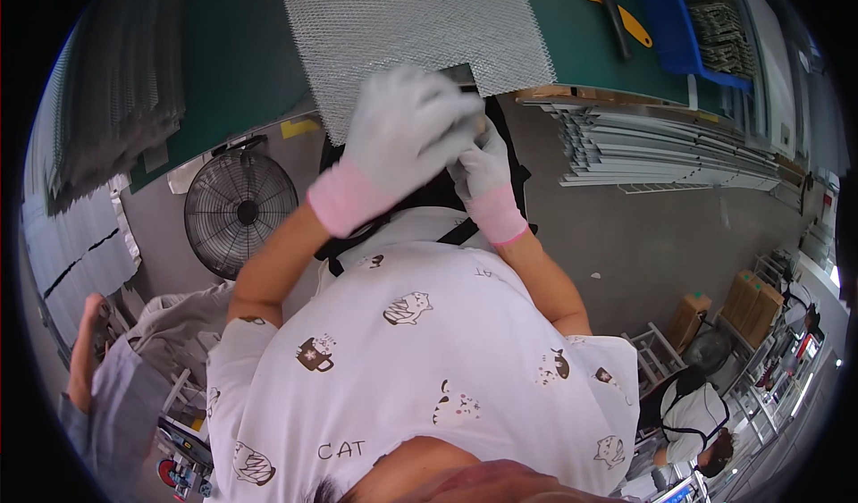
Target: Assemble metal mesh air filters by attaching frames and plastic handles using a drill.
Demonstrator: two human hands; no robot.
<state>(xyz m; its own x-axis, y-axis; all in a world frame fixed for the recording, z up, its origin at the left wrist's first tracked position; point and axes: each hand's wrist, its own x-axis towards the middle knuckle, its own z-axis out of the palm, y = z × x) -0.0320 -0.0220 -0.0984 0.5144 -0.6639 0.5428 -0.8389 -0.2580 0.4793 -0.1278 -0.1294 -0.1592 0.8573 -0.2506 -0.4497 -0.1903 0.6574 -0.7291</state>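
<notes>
A sheet of silver expanded metal mesh [411, 20] lies on the green tabletop, its near edge hanging over the front. My left hand [389, 132], in a white glove with a pink cuff, is smeared by motion over that near edge. Its fingers reach across to my right hand [487, 168], gloved alike. The right fingers are curled and closed near the left fingertips; whatever they hold is too small and hidden to name. Just beyond the hands, a small dark flat patch [459, 74] shows at the mesh's edge.
A yellow-and-black hand tool [615, 16] and a blue bin [672, 29] of mesh pieces lie right on the green tabletop [237, 47]. Mesh sheets [116, 74] stack left. Below are a floor fan [241, 213] and metal strips [661, 146]. Other people are at both sides.
</notes>
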